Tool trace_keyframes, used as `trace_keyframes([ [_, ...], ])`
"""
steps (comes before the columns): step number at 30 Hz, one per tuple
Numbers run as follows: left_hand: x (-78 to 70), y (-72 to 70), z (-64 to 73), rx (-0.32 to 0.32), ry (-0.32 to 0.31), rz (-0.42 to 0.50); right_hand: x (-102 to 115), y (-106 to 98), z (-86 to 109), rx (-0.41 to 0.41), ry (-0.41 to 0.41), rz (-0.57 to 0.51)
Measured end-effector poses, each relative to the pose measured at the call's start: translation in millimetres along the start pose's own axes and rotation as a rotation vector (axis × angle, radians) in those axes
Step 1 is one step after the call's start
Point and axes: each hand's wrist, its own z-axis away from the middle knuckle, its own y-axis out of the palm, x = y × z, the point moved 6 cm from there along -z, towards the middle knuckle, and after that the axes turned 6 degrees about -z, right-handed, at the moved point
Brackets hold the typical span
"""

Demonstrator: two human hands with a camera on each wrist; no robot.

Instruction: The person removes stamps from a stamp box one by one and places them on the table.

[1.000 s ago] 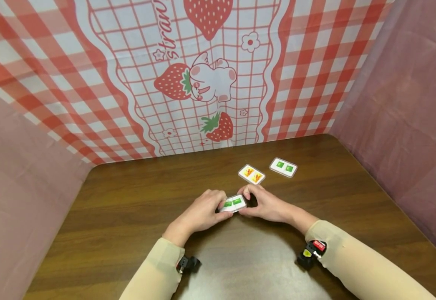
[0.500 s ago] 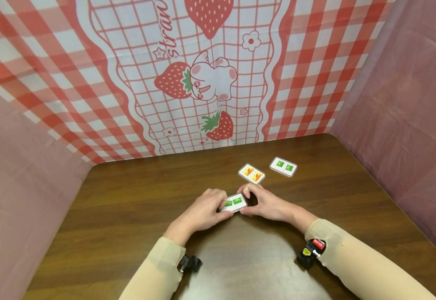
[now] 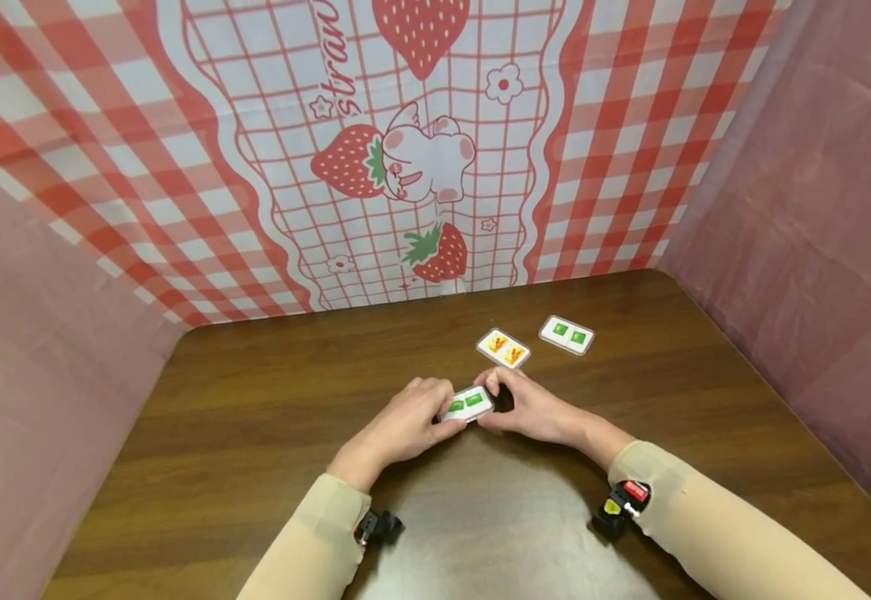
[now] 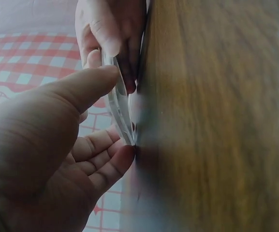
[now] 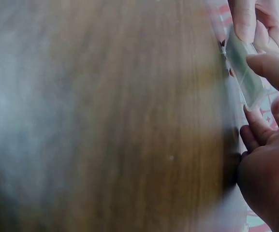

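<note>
Between the two hands is a small stack of laminated cards, its top card white with two green pictures. My left hand grips the stack's left end, thumb on the near side and fingers on the far side. At the opposite end my right hand pinches it between thumb and fingers. Seen nearly edge-on in the left wrist view, the card stack shows clear layered edges and is held tilted close to the tabletop. In the right wrist view the cards look blurred, with both hands on them.
Just beyond the right hand lies a card with two orange-yellow pictures. Farther right is a card with two green pictures. They lie flat on the brown wooden table. A strawberry-print cloth hangs behind the table's back edge.
Almost nothing differs. Both hands keep their hold on the card stack in the same place, with only a slight shift in its tilt. The two loose cards stay put.
</note>
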Motion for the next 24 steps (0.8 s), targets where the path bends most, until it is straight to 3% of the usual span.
trace_keyframes([
  [6, 1.4, -0.2, 1.0, -0.007, -0.019, 0.031, -2.0, -1.3, 2.4, -0.02, 0.002, -0.04],
  [17, -0.6, 2.1, 1.5, -0.027, 0.005, 0.029, -3.6, -1.3, 3.5, 0.027, 0.067, -0.149],
  [24, -1.7, -1.0, -0.9, -0.026, 0.006, 0.024, -1.0, -2.9, 3.0, 0.047, 0.06, -0.17],
])
